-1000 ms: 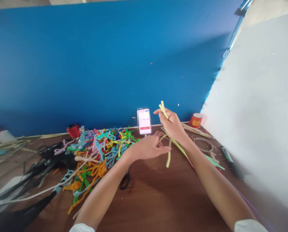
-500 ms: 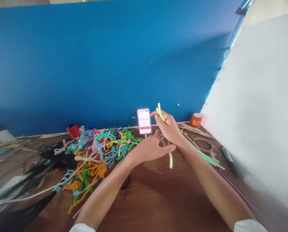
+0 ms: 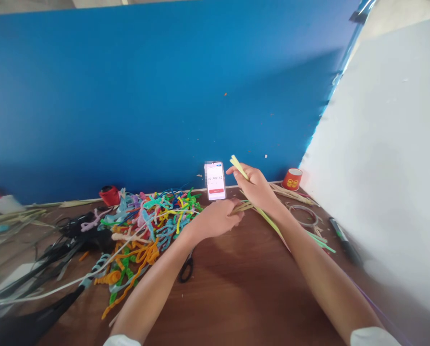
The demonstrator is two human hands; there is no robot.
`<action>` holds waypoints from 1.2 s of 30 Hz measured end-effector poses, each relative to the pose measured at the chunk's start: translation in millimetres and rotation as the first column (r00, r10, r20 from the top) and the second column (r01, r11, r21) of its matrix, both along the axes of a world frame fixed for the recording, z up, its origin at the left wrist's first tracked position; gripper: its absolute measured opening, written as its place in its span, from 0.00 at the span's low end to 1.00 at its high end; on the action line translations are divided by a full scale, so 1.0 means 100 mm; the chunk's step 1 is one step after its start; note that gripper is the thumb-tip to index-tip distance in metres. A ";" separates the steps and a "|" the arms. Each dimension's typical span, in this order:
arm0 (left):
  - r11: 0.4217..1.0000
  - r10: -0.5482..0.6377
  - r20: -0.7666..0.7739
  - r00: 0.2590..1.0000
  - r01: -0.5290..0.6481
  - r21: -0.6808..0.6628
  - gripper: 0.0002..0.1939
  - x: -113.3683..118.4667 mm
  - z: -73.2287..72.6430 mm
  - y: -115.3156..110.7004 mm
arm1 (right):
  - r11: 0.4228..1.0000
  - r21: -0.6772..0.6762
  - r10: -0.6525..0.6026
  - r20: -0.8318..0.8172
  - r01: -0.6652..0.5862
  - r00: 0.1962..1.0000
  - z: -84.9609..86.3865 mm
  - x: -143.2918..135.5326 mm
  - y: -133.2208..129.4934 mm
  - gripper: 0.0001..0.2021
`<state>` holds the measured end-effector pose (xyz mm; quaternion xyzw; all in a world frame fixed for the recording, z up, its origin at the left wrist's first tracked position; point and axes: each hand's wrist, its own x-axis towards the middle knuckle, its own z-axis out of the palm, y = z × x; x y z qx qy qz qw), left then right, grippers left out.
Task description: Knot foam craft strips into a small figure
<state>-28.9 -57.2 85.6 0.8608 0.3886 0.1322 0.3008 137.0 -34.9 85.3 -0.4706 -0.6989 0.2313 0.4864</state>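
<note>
My right hand is closed round a folded pale yellow strand, whose ends stick up past the thumb. The yellow length below the wrist slopes right under the forearm; whether it is the same strand I cannot tell. Lower and to the left, my left hand has its fingers closed on thin tan strips that run right, towards the right wrist. Its fingertips are partly hidden. Just behind both hands a phone stands upright with a timer on its screen.
Left of my hands lies a heap of coloured pipe cleaners. Black-handled scissors lie by my left forearm. A red paper cup, a clear ring coil and a marker are at right. A blue panel rises behind.
My left hand has drawn slightly left and down, with tan strips now showing in it. The yellow tail has swung right beneath my right forearm. More of the scissors shows.
</note>
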 end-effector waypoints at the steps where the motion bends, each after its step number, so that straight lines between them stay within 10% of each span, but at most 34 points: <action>1: 1.000 -0.001 -0.006 1.000 0.001 0.013 0.17 0.00 0.01 0.00 | 1.000 -0.002 0.004 0.013 -0.004 1.000 0.00 0.01 0.00 0.15; 15: 0.969 0.141 0.035 0.989 -0.145 0.198 0.18 -0.10 0.13 0.06 | 0.999 -0.041 0.000 0.179 0.007 0.984 0.03 0.05 0.00 0.15; 36: 0.950 0.202 0.463 0.863 -0.287 0.120 0.11 -0.11 0.11 0.19 | 0.971 -0.139 0.229 0.294 -0.195 0.928 -0.01 0.03 0.03 0.13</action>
